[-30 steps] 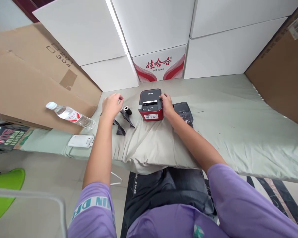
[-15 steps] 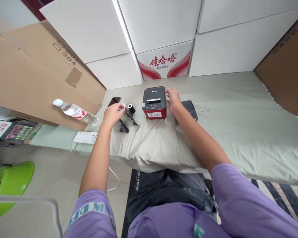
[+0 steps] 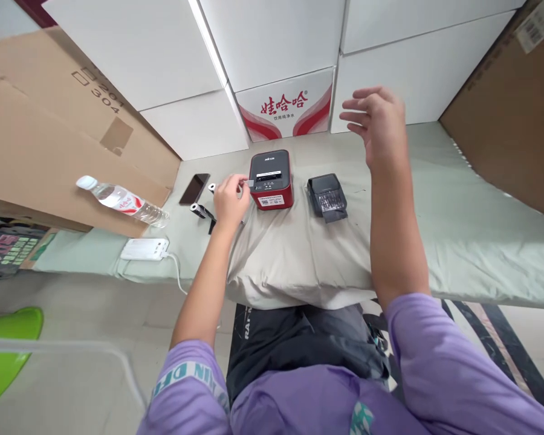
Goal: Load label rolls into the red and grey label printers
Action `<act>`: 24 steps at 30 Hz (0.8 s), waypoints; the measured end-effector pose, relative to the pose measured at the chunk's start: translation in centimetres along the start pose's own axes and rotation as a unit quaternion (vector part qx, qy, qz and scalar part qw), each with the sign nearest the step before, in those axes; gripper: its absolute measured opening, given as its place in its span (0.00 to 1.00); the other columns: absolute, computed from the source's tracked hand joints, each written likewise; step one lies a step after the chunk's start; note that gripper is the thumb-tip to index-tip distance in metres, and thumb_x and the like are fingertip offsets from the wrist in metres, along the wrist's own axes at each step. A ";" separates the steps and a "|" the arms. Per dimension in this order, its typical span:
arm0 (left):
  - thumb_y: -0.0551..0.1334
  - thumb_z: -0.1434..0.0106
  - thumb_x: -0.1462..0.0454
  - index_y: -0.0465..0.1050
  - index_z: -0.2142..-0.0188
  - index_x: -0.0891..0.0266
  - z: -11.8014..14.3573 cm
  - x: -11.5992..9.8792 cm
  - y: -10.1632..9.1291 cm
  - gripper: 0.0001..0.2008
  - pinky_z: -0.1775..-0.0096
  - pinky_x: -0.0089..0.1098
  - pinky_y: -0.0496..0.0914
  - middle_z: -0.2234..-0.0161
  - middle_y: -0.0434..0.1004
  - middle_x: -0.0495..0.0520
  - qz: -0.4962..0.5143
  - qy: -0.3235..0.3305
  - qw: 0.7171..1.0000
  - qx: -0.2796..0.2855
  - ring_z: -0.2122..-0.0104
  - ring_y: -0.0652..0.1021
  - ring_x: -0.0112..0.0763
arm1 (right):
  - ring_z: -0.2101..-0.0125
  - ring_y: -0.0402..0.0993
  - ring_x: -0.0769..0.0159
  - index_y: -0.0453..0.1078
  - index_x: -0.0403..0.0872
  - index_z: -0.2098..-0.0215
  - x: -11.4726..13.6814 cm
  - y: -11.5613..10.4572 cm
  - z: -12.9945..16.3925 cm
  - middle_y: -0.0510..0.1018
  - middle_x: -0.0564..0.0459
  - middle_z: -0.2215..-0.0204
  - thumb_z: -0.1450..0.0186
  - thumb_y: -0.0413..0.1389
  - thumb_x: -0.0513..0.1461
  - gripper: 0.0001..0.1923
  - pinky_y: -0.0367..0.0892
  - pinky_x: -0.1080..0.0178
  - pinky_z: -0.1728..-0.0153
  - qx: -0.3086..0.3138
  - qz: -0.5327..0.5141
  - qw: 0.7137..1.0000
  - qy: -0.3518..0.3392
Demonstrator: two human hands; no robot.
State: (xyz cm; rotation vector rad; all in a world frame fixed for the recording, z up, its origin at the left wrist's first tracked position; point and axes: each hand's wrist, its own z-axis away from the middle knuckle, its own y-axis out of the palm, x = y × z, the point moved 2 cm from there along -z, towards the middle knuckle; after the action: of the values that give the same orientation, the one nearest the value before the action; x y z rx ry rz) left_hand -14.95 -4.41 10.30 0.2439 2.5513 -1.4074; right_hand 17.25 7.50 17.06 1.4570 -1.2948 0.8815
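A red and black receipt printer [image 3: 272, 181] stands on the cloth-covered surface in front of me. My left hand [image 3: 230, 202] is at its front left corner, thumb and forefinger closed at a small grey tab [image 3: 251, 183]. Partly hidden behind that hand are small rolls, one black-and-white roll [image 3: 198, 209] and another roll [image 3: 211, 188], with dark strips trailing from them. My right hand [image 3: 383, 124] is raised in the air to the right of the printer, fingers apart, holding nothing. Below it and to the left lies a small black device [image 3: 327, 194] with a dark printed strip at its front.
A phone [image 3: 194, 189], a water bottle [image 3: 124, 202] lying tilted against a cardboard box [image 3: 63, 133], and a white power bank [image 3: 144, 249] with a cable are on the left. White boxes [image 3: 285, 109] line the back. Another cardboard box [image 3: 508, 109] stands at the right.
My left hand has moved right, from the rolls to the printer's corner. My right hand has left the printer's right side and risen, uncovering the black device. The view has shifted slightly.
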 end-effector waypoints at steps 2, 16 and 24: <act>0.55 0.28 0.65 0.76 0.50 0.56 0.0 -1.4 0.8 0.13 0.49 0.38 0.70 0.55 0.82 0.56 0.010 -0.009 1.000 -0.016 0.57 0.80 0.38 | 0.56 0.84 0.60 0.74 0.51 0.62 -0.5 -0.2 0.2 0.84 0.52 0.60 0.32 0.57 0.38 0.04 0.73 0.48 0.44 -0.002 0.027 1.000 -0.003; 0.51 0.36 0.75 0.81 0.59 0.57 -0.5 -0.6 2.5 0.21 0.52 0.44 0.70 0.52 0.82 0.61 -0.034 -0.045 0.998 0.034 0.49 0.78 0.48 | 0.54 0.82 0.60 0.71 0.49 0.60 -3.4 3.3 0.6 0.80 0.53 0.61 0.35 0.63 0.43 0.08 0.77 0.54 0.49 0.048 0.003 0.998 0.047; 0.51 0.41 0.76 0.80 0.63 0.56 -1.3 0.4 2.3 0.22 0.52 0.41 0.71 0.57 0.82 0.56 -0.016 -0.062 0.995 0.074 0.53 0.77 0.44 | 0.54 0.80 0.60 0.69 0.50 0.61 -3.5 4.7 1.4 0.78 0.54 0.60 0.37 0.61 0.40 0.08 0.78 0.52 0.49 0.067 -0.017 0.995 0.065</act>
State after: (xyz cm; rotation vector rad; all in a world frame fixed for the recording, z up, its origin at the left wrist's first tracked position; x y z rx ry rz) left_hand -14.89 -2.05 9.00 0.1359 2.3653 -1.5727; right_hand 11.87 7.29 14.26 1.4949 -1.1306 1.0405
